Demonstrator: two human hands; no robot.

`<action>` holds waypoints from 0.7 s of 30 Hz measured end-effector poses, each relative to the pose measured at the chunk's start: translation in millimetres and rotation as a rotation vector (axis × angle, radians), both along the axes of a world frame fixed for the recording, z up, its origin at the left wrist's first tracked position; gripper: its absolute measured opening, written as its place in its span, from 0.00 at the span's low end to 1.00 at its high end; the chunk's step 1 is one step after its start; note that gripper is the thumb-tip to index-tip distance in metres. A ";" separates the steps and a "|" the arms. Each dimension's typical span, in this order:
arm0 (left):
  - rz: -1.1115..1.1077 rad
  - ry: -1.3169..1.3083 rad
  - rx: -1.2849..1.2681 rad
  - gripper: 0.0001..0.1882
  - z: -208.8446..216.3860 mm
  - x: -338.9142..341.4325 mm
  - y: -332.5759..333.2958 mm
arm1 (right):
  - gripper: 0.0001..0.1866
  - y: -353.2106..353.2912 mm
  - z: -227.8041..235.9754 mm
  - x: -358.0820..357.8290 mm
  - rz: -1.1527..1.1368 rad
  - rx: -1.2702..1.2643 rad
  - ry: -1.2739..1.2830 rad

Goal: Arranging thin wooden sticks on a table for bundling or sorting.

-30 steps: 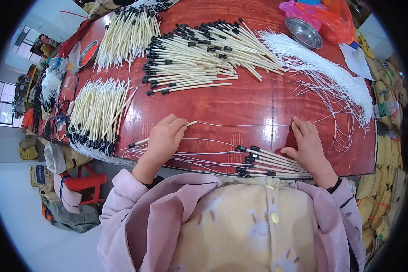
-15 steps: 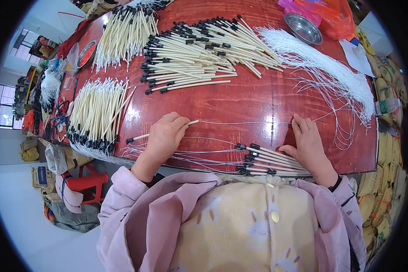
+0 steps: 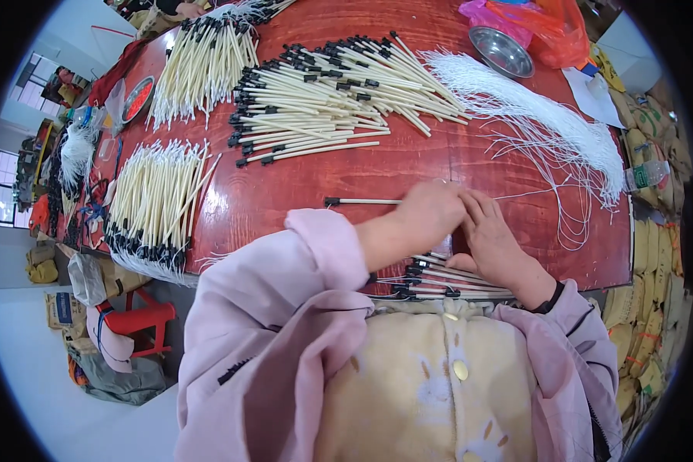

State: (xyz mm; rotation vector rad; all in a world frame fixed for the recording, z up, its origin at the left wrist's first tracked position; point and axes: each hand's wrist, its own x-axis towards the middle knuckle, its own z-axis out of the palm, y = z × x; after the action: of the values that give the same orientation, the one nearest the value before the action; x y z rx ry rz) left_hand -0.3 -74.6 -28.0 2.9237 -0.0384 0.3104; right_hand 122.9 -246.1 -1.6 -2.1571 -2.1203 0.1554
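Table [image 3: 300,173] bearing black-capped pale sticks [image 3: 304,100], both hands together near its front edge.
Left hand [image 3: 436,208] meets right hand [image 3: 488,237], fingers overlapping; whether they pinch anything cannot be told. One lone stick [image 3: 368,202] lies leftward, long axis running left-right, capped end outward, inner end hidden by the nearer left hand. Thin white cord [image 3: 527,193] shows rightward.

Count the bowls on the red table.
2: a silvery bowl at the far right, by plastic bags; a red-filled bowl at the far left. Others may be hidden.
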 end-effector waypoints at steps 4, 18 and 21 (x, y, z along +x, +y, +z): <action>0.056 0.098 0.099 0.11 31.1 -6.2 -22.0 | 0.46 -10.9 -12.2 23.3 -0.017 0.122 0.180; 0.702 0.072 -0.111 0.06 4.5 -140.4 50.0 | 0.09 54.0 -21.8 22.1 0.111 0.373 0.132; 0.682 0.091 -0.002 0.07 2.6 -166.7 67.5 | 0.08 44.5 -20.6 18.4 0.121 0.374 0.134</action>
State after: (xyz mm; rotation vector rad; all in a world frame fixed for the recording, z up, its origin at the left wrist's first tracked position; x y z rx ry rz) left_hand -167.0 -7.1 -25.4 2.8447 0.9768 0.2665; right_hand 141.3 -201.6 -22.2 -1.7605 -2.0141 -0.0795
